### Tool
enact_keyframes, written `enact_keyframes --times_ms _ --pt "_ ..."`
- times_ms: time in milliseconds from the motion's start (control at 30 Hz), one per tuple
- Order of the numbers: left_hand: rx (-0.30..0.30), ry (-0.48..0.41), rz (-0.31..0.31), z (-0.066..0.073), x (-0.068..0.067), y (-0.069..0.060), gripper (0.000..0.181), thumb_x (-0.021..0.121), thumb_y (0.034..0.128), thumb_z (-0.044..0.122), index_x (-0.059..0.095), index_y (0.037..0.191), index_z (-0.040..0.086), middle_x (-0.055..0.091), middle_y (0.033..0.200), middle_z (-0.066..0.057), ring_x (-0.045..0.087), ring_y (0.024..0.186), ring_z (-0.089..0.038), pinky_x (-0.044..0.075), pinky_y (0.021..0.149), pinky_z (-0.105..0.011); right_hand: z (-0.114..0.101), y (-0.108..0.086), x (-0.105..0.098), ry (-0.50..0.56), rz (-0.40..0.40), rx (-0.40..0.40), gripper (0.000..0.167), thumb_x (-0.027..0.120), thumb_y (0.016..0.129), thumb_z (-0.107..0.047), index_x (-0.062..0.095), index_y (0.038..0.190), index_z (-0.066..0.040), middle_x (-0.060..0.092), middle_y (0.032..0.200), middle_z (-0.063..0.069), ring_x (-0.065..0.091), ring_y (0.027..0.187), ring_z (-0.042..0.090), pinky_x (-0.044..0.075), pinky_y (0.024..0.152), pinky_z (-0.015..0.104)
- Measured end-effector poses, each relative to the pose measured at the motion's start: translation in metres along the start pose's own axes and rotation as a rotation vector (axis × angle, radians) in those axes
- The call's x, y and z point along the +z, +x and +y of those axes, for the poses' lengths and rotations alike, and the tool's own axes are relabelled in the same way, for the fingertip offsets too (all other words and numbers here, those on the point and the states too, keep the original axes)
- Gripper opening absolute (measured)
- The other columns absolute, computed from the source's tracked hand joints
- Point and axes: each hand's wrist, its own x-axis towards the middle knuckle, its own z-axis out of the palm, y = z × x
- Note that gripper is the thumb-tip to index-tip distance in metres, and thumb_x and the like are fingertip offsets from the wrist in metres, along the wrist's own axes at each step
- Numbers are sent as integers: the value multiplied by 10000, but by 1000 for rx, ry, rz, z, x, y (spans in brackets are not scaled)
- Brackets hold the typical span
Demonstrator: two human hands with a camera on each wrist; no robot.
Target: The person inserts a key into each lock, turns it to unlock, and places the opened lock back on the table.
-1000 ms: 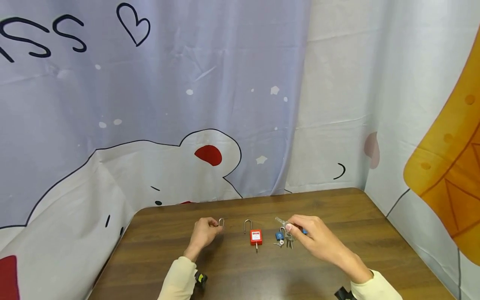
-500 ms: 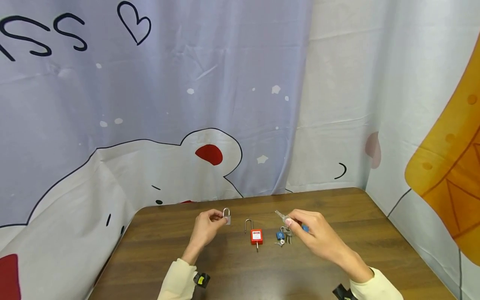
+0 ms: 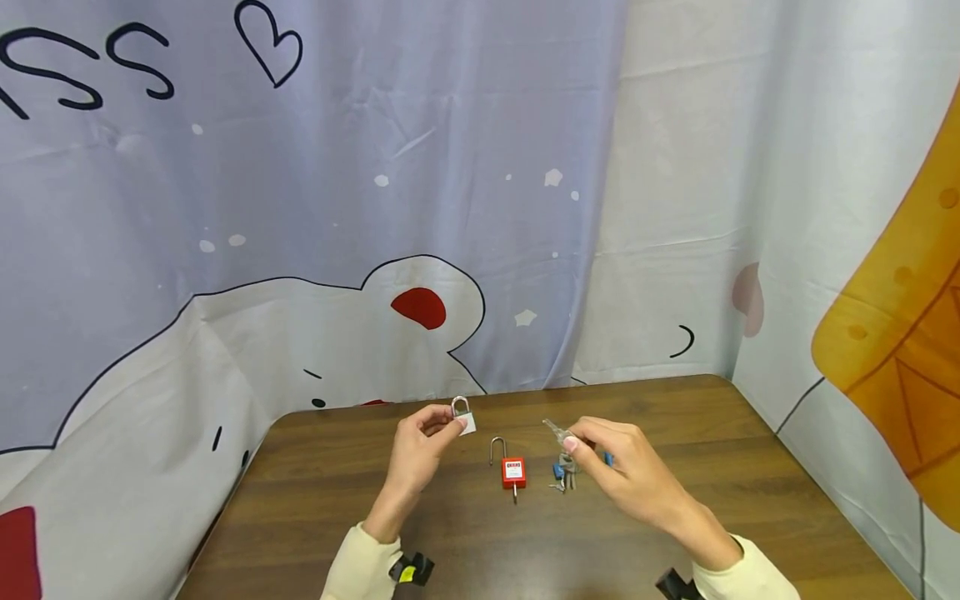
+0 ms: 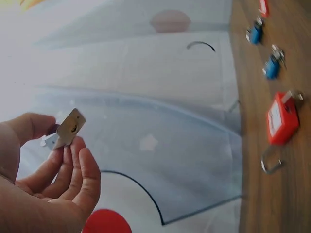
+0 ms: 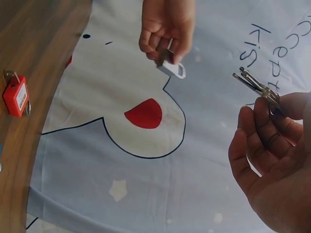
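My left hand [image 3: 420,446] pinches a silver padlock [image 3: 467,422] between thumb and fingers, lifted above the table with its shackle up. The left wrist view shows the keyhole in the padlock's end face [image 4: 74,126]. Off to the right, my right hand [image 3: 626,468] pinches several slim metal keys [image 5: 257,88], their tips pointing toward the left hand. Padlock and keys are apart. More keys [image 3: 569,472] show just below the right fingers; whether they hang from the held bunch I cannot tell.
Between the hands lies a red padlock [image 3: 513,472], shackle open, a key at its lower end. Two blue padlocks [image 4: 272,68] with keys lie to its right, partly hidden by the right hand in the head view. Another red object [image 4: 264,7] lies farther off. A printed curtain [image 3: 525,250] hangs behind the table.
My left hand has raised the silver padlock off the table and moved it right, turning it into fuller view. My right hand has shifted slightly up and left with the keys.
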Motion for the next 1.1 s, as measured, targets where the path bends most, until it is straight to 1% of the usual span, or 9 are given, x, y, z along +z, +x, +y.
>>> enact_keyframes --times_ms 67,167,267,500,633,733,933,1000,1100 --pt "-10 -44 14 7 2 -3 183 762 821 116 703 964 19 709 875 -37 650 771 -75 523 716 -199 -2 1 1 15 8 -11 217 585 944 -6 651 932 -212 608 812 -116 547 751 2 469 678 151" --pt "-18 -118 29 16 4 -8 191 749 829 89 693 987 -4 705 894 -32 658 789 -72 534 738 -202 -4 4 5 40 15 -24 207 583 944 -2 648 916 -197 600 799 -106 542 742 3 465 668 147" --pt "-13 -173 39 25 6 -13 220 739 842 85 680 1017 -36 700 910 -28 664 803 -74 544 759 -209 -6 6 11 60 12 -28 191 578 949 -9 645 905 -182 591 789 -104 536 730 1 465 656 146" --pt "12 -308 39 39 12 -27 249 711 864 51 646 1067 -78 688 929 -16 674 829 -90 555 796 -223 -11 7 23 77 8 -30 196 572 958 -30 630 884 -201 579 780 -113 526 720 -6 457 644 144" --pt "17 -379 34 45 15 -33 252 698 875 52 632 1083 -73 690 958 1 672 865 -94 540 827 -225 -13 8 28 78 10 -34 179 573 959 -35 639 886 -184 570 781 -117 515 719 -3 446 643 137" --pt "-1 -456 18 50 17 -36 205 679 891 57 633 1071 -28 689 960 12 656 857 -92 526 825 -231 -14 9 31 81 10 -32 170 573 958 -33 648 896 -172 567 782 -116 509 719 -1 446 643 140" --pt "-71 -660 -22 57 22 -43 97 630 919 35 629 1013 58 665 933 17 633 839 -91 545 810 -226 -15 10 38 79 22 -35 172 578 958 -42 656 913 -188 568 771 -114 496 702 -9 437 619 133" --pt "-88 -713 -33 59 23 -45 78 614 929 32 627 997 69 657 933 13 640 846 -96 552 833 -245 -16 10 40 72 28 -41 170 580 959 -48 657 913 -193 569 769 -113 494 702 -12 433 623 123" --pt "-101 -766 -53 61 23 -49 58 604 942 48 625 989 76 644 955 7 640 857 -109 546 859 -259 -18 10 43 72 36 -56 170 580 956 -42 657 910 -187 573 766 -104 492 705 -11 434 633 118"
